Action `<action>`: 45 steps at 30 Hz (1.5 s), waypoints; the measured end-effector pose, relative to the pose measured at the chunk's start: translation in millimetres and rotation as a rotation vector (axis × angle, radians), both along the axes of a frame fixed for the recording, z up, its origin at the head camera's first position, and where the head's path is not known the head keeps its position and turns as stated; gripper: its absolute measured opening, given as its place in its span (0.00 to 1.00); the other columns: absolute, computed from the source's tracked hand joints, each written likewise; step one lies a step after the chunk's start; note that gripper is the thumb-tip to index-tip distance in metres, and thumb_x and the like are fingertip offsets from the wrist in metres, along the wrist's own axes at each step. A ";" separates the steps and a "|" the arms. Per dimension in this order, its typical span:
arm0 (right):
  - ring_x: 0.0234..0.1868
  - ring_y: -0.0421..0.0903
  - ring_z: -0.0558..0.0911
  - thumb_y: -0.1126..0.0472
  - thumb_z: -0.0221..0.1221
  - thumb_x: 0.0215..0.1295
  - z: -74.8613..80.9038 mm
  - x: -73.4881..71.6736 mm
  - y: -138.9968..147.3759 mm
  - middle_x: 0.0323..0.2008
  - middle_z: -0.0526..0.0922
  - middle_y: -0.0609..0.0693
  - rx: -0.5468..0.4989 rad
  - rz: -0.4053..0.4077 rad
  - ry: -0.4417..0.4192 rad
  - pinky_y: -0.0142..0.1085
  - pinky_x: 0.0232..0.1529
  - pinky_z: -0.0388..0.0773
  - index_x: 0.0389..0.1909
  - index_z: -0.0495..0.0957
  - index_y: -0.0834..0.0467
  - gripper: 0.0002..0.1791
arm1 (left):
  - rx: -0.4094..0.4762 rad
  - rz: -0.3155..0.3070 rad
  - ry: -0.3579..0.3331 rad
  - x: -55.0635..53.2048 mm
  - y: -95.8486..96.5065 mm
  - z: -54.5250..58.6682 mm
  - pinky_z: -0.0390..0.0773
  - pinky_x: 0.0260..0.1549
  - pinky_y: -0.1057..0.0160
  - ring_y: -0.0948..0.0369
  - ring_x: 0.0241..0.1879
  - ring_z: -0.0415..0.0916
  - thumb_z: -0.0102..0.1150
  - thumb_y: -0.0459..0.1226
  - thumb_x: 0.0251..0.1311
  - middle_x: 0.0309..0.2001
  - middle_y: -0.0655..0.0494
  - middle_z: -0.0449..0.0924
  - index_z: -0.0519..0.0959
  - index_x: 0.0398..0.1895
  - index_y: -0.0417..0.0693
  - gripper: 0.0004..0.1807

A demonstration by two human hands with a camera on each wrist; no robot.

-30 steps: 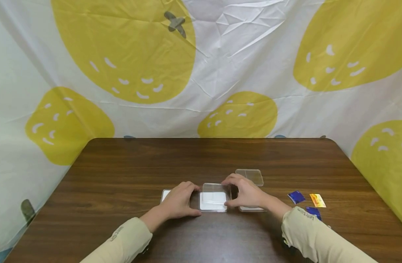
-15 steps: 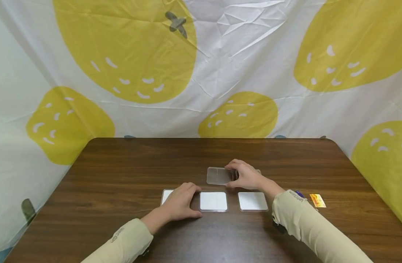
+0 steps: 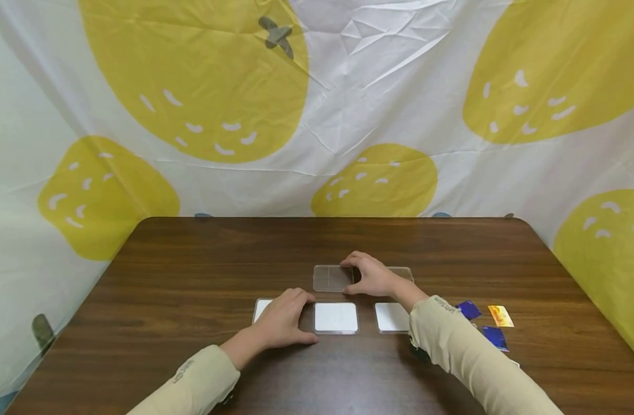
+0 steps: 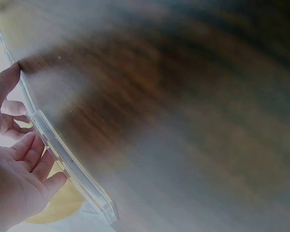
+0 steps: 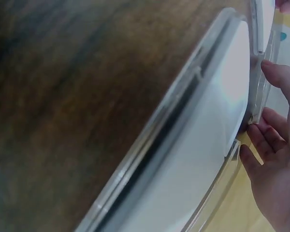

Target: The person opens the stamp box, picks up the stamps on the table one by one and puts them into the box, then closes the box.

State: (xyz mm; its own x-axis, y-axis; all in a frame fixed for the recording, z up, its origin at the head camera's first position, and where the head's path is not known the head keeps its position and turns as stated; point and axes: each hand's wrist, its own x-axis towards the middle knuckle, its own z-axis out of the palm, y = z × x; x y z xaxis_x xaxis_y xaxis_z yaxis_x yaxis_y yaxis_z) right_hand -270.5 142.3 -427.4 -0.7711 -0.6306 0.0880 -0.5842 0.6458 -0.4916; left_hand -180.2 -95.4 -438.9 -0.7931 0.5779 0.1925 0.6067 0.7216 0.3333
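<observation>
A shallow clear plastic case with a white insert (image 3: pixel 336 317) sits in the middle of a row of three. My left hand (image 3: pixel 283 323) spans its left side, thumb at the near corner and fingertips by the far corner, partly covering the left case (image 3: pixel 261 307). In the left wrist view the thumb (image 4: pixel 7 82) meets the case's edge. Behind the middle case, my right hand (image 3: pixel 371 275) pinches a clear plastic lid (image 3: pixel 327 278) by its right end, low over the table. The right case (image 3: pixel 391 317) is partly behind the right sleeve.
Another clear lid (image 3: pixel 404 273) lies behind the right hand. To the right are blue cards (image 3: pixel 495 338) and a yellow-orange card (image 3: pixel 501 316). The brown wooden table (image 3: pixel 218 253) ends at a fruit-patterned cloth (image 3: pixel 234 190).
My right hand has lifted the clear lid off the middle case, carried it back, and slid it left behind the case. My left hand has stayed in place.
</observation>
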 end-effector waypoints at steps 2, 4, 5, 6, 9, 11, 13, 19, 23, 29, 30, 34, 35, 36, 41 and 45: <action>0.50 0.49 0.73 0.54 0.66 0.47 -1.3 -0.3 -0.5 0.47 0.74 0.54 0.002 0.002 0.005 0.43 0.52 0.68 0.51 0.73 0.65 0.30 | 0.002 -0.002 -0.002 -0.2 -0.1 0.1 0.72 0.43 0.59 0.58 0.44 0.70 0.70 0.52 0.37 0.43 0.54 0.73 0.72 0.48 0.42 0.35; 0.50 0.49 0.73 0.55 0.66 0.47 -2.1 -0.8 -0.9 0.47 0.74 0.54 0.005 0.007 0.015 0.43 0.52 0.68 0.51 0.73 0.65 0.30 | 0.003 -0.002 -0.005 -0.4 -0.2 0.2 0.72 0.43 0.59 0.58 0.45 0.70 0.70 0.52 0.37 0.43 0.54 0.73 0.72 0.48 0.42 0.35; 0.50 0.50 0.73 0.55 0.66 0.47 -2.2 -0.7 -1.2 0.47 0.74 0.54 0.010 0.008 0.020 0.43 0.52 0.68 0.51 0.73 0.65 0.30 | 0.003 -0.002 -0.007 -0.4 -0.2 0.2 0.72 0.43 0.59 0.58 0.45 0.70 0.70 0.52 0.37 0.43 0.54 0.73 0.72 0.48 0.42 0.35; 0.50 0.50 0.73 0.55 0.66 0.46 -2.0 -0.5 -1.6 0.47 0.74 0.54 0.015 0.009 0.026 0.43 0.52 0.68 0.51 0.73 0.65 0.30 | 0.004 -0.002 -0.008 -0.4 -0.2 0.2 0.72 0.44 0.59 0.58 0.45 0.70 0.70 0.52 0.37 0.43 0.54 0.73 0.72 0.48 0.42 0.35; 0.50 0.50 0.72 0.55 0.66 0.45 -1.4 0.4 -2.7 0.47 0.74 0.54 0.031 0.005 0.039 0.43 0.52 0.68 0.51 0.73 0.66 0.31 | 0.005 -0.002 -0.010 0.3 -0.2 0.5 0.72 0.44 0.60 0.58 0.44 0.70 0.70 0.52 0.37 0.43 0.54 0.73 0.72 0.48 0.42 0.35; 0.50 0.51 0.72 0.55 0.66 0.45 -1.0 1.3 -3.1 0.47 0.73 0.55 0.042 0.000 0.049 0.43 0.52 0.68 0.51 0.72 0.66 0.32 | 0.003 -0.002 -0.008 0.4 0.0 0.5 0.72 0.44 0.60 0.58 0.44 0.70 0.70 0.52 0.37 0.43 0.54 0.73 0.72 0.48 0.42 0.35; 0.51 0.51 0.72 0.55 0.66 0.44 -0.9 1.4 -3.4 0.48 0.73 0.55 0.047 -0.004 0.050 0.43 0.52 0.68 0.52 0.72 0.66 0.33 | 0.000 0.002 -0.005 0.4 0.3 0.1 0.72 0.44 0.60 0.58 0.44 0.70 0.70 0.52 0.36 0.42 0.55 0.73 0.72 0.48 0.42 0.35; 0.53 0.52 0.70 0.53 0.66 0.44 -2.3 2.3 -2.3 0.50 0.72 0.55 0.017 -0.030 0.060 0.45 0.54 0.67 0.55 0.70 0.66 0.36 | -0.004 0.016 0.004 1.1 -0.8 0.4 0.71 0.45 0.60 0.57 0.45 0.70 0.70 0.52 0.36 0.42 0.55 0.74 0.72 0.48 0.43 0.36; 0.56 0.52 0.69 0.51 0.67 0.44 -0.4 7.5 -0.6 0.52 0.71 0.54 -0.042 -0.072 0.060 0.48 0.54 0.66 0.56 0.70 0.63 0.37 | 0.022 0.032 0.000 2.7 -7.5 3.9 0.72 0.44 0.59 0.57 0.45 0.70 0.70 0.54 0.35 0.42 0.54 0.74 0.73 0.47 0.42 0.37; 0.54 0.52 0.71 0.50 0.67 0.45 3.6 20.6 -3.1 0.50 0.73 0.53 -0.132 -0.064 0.075 0.48 0.53 0.68 0.54 0.71 0.63 0.35 | 0.053 0.079 0.012 3.9 -30.1 11.2 0.73 0.41 0.57 0.56 0.44 0.70 0.72 0.52 0.32 0.42 0.52 0.75 0.73 0.47 0.40 0.38; 0.53 0.51 0.71 0.50 0.67 0.45 3.9 23.1 -4.9 0.49 0.74 0.53 -0.140 -0.056 0.078 0.47 0.52 0.68 0.54 0.71 0.63 0.35 | 0.056 0.089 0.016 4.2 -34.9 12.4 0.73 0.41 0.57 0.56 0.44 0.70 0.72 0.52 0.32 0.42 0.52 0.75 0.73 0.47 0.39 0.38; 0.50 0.49 0.73 0.50 0.67 0.46 4.8 36.1 -12.9 0.48 0.74 0.53 -0.162 -0.013 0.078 0.45 0.51 0.69 0.53 0.71 0.63 0.34 | 0.063 0.147 0.011 5.9 -51.9 14.3 0.73 0.40 0.57 0.57 0.45 0.70 0.73 0.51 0.31 0.44 0.53 0.75 0.73 0.48 0.40 0.38; 0.50 0.48 0.73 0.50 0.67 0.46 4.7 39.5 -15.3 0.48 0.74 0.53 -0.165 -0.003 0.076 0.44 0.50 0.70 0.53 0.71 0.63 0.34 | 0.066 0.162 0.003 6.6 -55.9 14.5 0.73 0.40 0.57 0.57 0.45 0.70 0.73 0.51 0.31 0.44 0.53 0.75 0.73 0.48 0.41 0.39; 0.50 0.48 0.73 0.50 0.67 0.46 4.6 42.7 -17.9 0.48 0.74 0.53 -0.172 0.009 0.075 0.44 0.50 0.70 0.53 0.71 0.63 0.34 | 0.067 0.174 -0.001 7.1 -59.5 14.3 0.73 0.40 0.57 0.56 0.45 0.70 0.73 0.51 0.30 0.44 0.53 0.75 0.73 0.48 0.41 0.39; 0.47 0.48 0.74 0.52 0.68 0.44 2.7 56.5 -32.5 0.46 0.76 0.53 -0.210 0.060 0.085 0.41 0.49 0.70 0.50 0.73 0.64 0.32 | 0.043 0.213 -0.054 10.0 -73.0 12.5 0.73 0.41 0.55 0.56 0.46 0.70 0.73 0.52 0.31 0.46 0.52 0.74 0.72 0.50 0.40 0.40; 0.48 0.49 0.74 0.52 0.68 0.43 0.3 64.7 -44.9 0.46 0.76 0.53 -0.196 0.064 0.087 0.41 0.51 0.69 0.50 0.73 0.64 0.32 | 0.026 0.218 -0.085 11.7 -78.0 10.9 0.73 0.43 0.54 0.55 0.47 0.70 0.73 0.51 0.33 0.46 0.51 0.74 0.72 0.50 0.39 0.39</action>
State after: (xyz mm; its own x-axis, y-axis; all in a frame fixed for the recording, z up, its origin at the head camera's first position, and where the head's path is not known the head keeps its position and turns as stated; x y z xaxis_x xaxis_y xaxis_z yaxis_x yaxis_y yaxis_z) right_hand -205.9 97.4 -427.1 -0.7142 -0.6422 0.2782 -0.6666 0.5031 -0.5500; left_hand -168.5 -173.4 -428.0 -0.9126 0.3870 0.1321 0.4064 0.8232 0.3965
